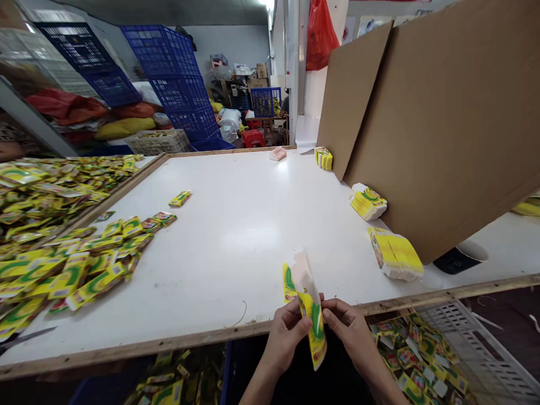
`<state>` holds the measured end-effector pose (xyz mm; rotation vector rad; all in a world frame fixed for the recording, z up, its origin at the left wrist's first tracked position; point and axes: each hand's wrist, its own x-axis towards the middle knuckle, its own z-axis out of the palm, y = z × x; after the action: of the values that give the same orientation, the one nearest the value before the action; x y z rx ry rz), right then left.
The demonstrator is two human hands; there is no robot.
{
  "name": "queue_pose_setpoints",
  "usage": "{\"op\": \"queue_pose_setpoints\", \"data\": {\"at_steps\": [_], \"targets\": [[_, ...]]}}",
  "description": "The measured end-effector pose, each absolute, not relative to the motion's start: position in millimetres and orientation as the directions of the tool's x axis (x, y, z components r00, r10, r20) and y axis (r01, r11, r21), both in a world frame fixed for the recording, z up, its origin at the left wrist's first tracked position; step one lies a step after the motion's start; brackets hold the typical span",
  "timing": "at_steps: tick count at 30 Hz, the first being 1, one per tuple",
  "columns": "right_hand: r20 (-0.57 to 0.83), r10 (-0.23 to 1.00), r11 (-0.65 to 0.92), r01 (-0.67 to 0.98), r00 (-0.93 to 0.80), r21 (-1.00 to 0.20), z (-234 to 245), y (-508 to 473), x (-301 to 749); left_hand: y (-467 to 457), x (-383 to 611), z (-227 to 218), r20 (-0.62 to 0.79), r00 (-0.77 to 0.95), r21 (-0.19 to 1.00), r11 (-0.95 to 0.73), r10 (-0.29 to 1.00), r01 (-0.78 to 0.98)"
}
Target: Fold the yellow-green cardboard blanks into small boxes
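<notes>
A small yellow and green flat carton (311, 315) with a white inner flap sticking up is held at the near edge of the white table (236, 225). My left hand (287, 334) pinches its left side and my right hand (348, 329) pinches its right side; both are closed on it. A heap of the same flat yellow cartons (80, 259) covers the table's left part. Stacks of cartons (394, 253) lie to the right beside a leaning brown cardboard sheet (447, 124).
A white crate (476, 343) with folded cartons stands below the table at right. More cartons fill a bin (177, 382) under the near edge. Blue crates (177, 79) are stacked at the back. A red bag (319, 34) hangs above.
</notes>
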<state>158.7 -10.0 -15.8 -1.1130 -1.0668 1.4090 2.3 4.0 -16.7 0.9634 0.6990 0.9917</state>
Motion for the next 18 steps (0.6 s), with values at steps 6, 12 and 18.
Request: {"op": "queue_pose_setpoints", "data": {"at_steps": [6, 12, 18], "targets": [[-0.097, 0.994, -0.104, -0.147, -0.056, -0.984, -22.2, -11.3, 157.6, 3.2, 5.1, -17.6, -0.141, 0.303, 0.896, 0.252, 0.942, -0.366], [-0.098, 0.993, -0.105, -0.102, -0.071, -0.989, -23.0, -11.7, 161.6, 4.0, 7.9, -10.8, -0.118, 0.301, 0.922, 0.216, 0.946, -0.321], [-0.047, 0.999, -0.047, 0.127, 0.003, -0.991, -28.4, -14.6, 160.6, 5.8, 9.3, -10.4, -0.103, 0.291, 0.93, 0.196, 0.951, -0.312]]}}
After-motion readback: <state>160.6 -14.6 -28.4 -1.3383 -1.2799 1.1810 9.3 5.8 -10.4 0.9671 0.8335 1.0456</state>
